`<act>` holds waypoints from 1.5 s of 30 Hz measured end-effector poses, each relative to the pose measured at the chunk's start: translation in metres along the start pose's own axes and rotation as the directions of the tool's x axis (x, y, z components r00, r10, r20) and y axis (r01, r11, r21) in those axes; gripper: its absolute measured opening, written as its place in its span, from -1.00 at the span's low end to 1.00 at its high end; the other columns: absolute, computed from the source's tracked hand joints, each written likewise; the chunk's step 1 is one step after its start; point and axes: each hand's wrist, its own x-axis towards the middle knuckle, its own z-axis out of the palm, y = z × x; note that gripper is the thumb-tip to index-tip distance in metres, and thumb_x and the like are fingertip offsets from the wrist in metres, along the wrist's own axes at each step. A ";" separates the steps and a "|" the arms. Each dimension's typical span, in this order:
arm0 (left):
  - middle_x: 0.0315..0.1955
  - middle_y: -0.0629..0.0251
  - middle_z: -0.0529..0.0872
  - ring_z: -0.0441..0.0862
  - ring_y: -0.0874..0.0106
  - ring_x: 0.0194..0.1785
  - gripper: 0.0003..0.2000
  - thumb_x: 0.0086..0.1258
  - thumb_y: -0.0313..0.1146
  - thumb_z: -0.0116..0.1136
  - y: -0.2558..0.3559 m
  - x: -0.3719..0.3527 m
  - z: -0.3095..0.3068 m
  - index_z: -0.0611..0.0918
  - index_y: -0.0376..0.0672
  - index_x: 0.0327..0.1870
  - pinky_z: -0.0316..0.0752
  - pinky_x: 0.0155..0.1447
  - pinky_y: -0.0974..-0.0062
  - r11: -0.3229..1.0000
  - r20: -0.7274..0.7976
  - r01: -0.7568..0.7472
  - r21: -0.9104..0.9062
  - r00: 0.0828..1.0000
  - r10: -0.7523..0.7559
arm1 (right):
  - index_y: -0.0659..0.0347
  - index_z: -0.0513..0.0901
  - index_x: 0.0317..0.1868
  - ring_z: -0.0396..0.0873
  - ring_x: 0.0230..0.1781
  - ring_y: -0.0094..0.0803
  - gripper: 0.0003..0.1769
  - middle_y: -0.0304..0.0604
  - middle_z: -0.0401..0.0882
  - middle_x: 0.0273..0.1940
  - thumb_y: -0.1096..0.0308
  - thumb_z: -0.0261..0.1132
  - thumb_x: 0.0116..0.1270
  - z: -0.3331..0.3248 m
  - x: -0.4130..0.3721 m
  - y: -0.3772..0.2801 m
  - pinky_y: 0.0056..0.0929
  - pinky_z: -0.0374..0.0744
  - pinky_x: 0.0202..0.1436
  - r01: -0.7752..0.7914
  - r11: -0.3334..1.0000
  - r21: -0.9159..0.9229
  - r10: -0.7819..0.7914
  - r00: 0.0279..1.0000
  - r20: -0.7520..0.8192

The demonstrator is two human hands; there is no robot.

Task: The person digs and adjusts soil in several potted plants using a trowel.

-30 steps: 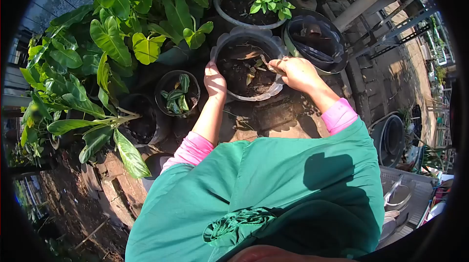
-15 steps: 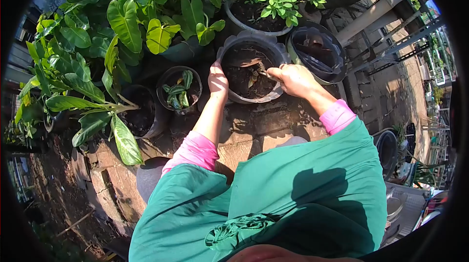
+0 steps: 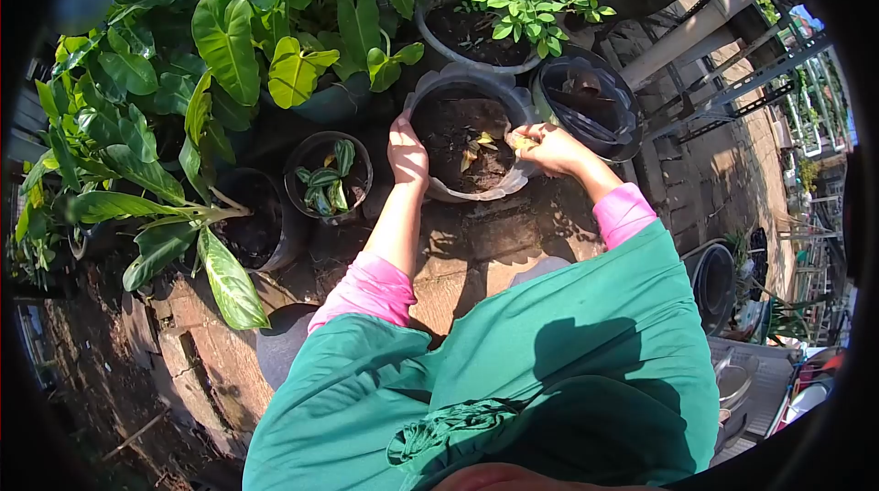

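Observation:
A round grey plant pot (image 3: pixel 520 104) with a scalloped rim stands in front of me, holding dark soil (image 3: pixel 447 129). My left hand (image 3: pixel 407 154) is closed against the pot's left side, the fingertips at its rim. Over the right rim, my right hand (image 3: pixel 557 152) pinches a dry yellowish leaf (image 3: pixel 523 141), partly covered by the fingers. A few yellow-brown leaves (image 3: pixel 472 154) lie on the soil between both hands.
Left of the pot is a small pot with a striped-leaf plant (image 3: pixel 330 181). Large leafy plants (image 3: pixel 224 47) fill the left side. Behind stands a pot with a green shrub (image 3: pixel 531 10); a dark pot (image 3: pixel 586 102) is at the right. Brick paving (image 3: pixel 439 285) lies below.
My right hand has drawn slightly up and right from the soil towards the rim. The long brown leaf at the pot's back no longer shows there. My left hand keeps its place on the pot.

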 end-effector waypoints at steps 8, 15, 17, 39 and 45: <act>0.09 0.10 0.60 0.52 0.26 0.18 -0.56 0.60 -0.18 -0.36 -0.011 0.004 -0.002 0.51 -0.29 0.17 0.33 0.29 0.41 0.998 0.053 -0.068 -0.005 0.996 0.068 | 0.03 0.55 0.17 0.55 0.11 -0.12 -0.49 -0.02 0.60 0.08 0.25 0.27 0.16 -0.013 0.043 -0.005 -0.22 0.51 0.16 0.206 0.874 -0.441 -0.268 0.960 -0.083; 0.08 0.10 0.62 0.53 0.24 0.17 -0.56 0.59 -0.17 -0.34 -0.014 0.004 -0.001 0.53 -0.28 0.16 0.33 0.29 0.41 0.994 0.040 -0.102 -0.043 0.994 0.104 | -0.02 0.51 0.22 0.66 -0.17 -0.07 -0.46 0.03 0.67 -0.21 0.27 0.25 0.16 -0.010 -0.016 -0.021 -0.12 0.59 -0.06 0.191 0.604 -0.774 -0.305 0.952 -0.003; 0.08 0.08 0.62 0.53 0.23 0.18 -0.58 0.58 -0.18 -0.31 -0.019 0.007 0.001 0.54 -0.25 0.16 0.33 0.29 0.41 0.992 0.028 -0.111 -0.063 0.993 0.113 | 0.07 0.56 0.15 0.67 -0.22 -0.06 -0.54 0.00 0.68 -0.24 0.36 0.17 0.19 -0.013 -0.014 -0.018 -0.11 0.61 -0.13 0.117 0.573 -0.811 -0.341 0.934 -0.105; 0.04 0.09 0.64 0.56 0.29 0.12 -0.61 0.58 -0.24 -0.28 -0.017 0.010 0.010 0.56 -0.30 0.12 0.36 0.26 0.44 0.996 -0.055 -0.086 -0.034 0.995 0.084 | 0.32 0.73 -0.25 0.71 -0.21 -0.07 -0.76 0.11 0.71 -0.29 0.47 0.26 0.05 0.021 0.017 -0.056 -0.22 0.67 -0.21 -0.041 0.460 -0.887 -0.015 0.998 -0.053; -0.01 0.05 0.66 0.57 0.20 0.10 -0.60 0.58 -0.22 -0.29 -0.017 0.006 0.008 0.57 -0.31 0.09 0.38 0.24 0.40 0.990 -0.075 -0.135 0.034 0.988 0.138 | 0.21 0.76 -0.26 0.70 -0.12 -0.12 -0.75 0.02 0.72 -0.20 0.43 0.34 -0.03 -0.006 0.015 -0.097 -0.24 0.65 -0.10 -0.023 0.314 -0.949 0.089 0.996 0.006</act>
